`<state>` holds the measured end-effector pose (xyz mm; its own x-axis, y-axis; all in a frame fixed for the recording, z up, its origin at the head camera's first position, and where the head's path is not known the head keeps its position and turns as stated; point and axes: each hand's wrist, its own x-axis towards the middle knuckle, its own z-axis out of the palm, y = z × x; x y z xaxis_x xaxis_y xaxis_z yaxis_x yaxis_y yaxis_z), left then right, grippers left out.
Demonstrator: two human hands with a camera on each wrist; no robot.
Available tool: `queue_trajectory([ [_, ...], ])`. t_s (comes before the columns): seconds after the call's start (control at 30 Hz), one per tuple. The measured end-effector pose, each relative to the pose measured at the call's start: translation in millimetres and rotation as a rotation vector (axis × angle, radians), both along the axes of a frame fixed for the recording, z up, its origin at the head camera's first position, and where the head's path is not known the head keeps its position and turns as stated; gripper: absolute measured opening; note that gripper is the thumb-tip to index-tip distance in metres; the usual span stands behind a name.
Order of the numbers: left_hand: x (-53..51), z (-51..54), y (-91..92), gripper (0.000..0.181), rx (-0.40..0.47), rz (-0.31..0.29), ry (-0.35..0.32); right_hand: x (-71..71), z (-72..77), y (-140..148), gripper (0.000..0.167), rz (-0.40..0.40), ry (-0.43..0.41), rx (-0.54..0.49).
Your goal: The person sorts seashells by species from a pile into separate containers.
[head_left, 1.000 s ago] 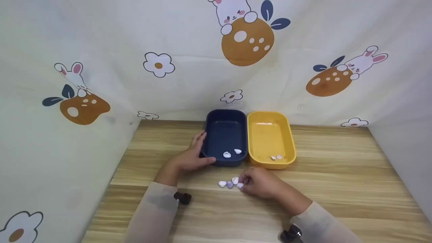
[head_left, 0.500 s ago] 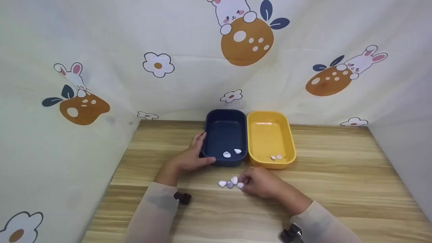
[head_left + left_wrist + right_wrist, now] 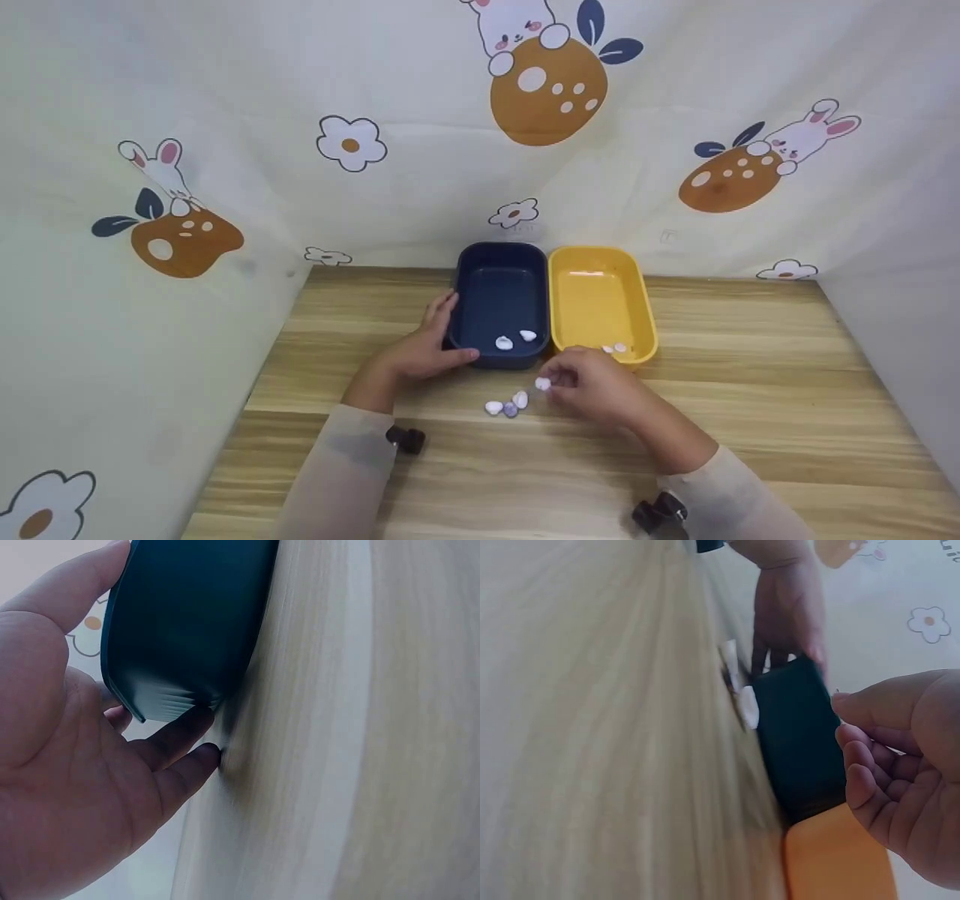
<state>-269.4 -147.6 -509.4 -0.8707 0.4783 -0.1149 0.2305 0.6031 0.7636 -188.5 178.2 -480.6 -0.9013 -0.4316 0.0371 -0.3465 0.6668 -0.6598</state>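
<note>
My right hand (image 3: 600,386) pinches a small white seashell (image 3: 542,383) between thumb and fingertips, just in front of the yellow box (image 3: 651,322). In the right wrist view the pinched shell is mostly hidden by the fingers. On the table to its left lie a white shell (image 3: 520,399), a purplish-grey shell (image 3: 511,409) and another white shell (image 3: 493,407). My left hand (image 3: 424,346) rests against the dark blue box (image 3: 499,292), its thumb on the front rim and its fairly straight fingers along the left side; the left wrist view shows fingertips touching the wall.
Inside the blue box are two white shells (image 3: 504,343), near its front end. Two small pale pieces (image 3: 619,348) lie in the yellow box, partly behind my right hand. The boxes stand side by side on the wooden table (image 3: 750,390), against a patterned cloth backdrop (image 3: 420,210).
My right hand has picked the rightmost white shell off the table and moved it up and slightly forward, toward the boxes. My left hand has stayed at the blue box.
</note>
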Motion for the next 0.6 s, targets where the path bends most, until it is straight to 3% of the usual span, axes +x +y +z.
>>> queue_trajectory([
  [0.37,0.2,0.2,0.9,0.118,-0.023,0.015,-0.019,-17.8,18.4,31.3,0.014,-0.156,0.016,0.001],
  [0.6,-0.9,-0.6,0.4,0.118,-0.016,0.008,-0.011,-27.1,29.7,56.8,0.018,-0.249,-0.032,-0.022],
])
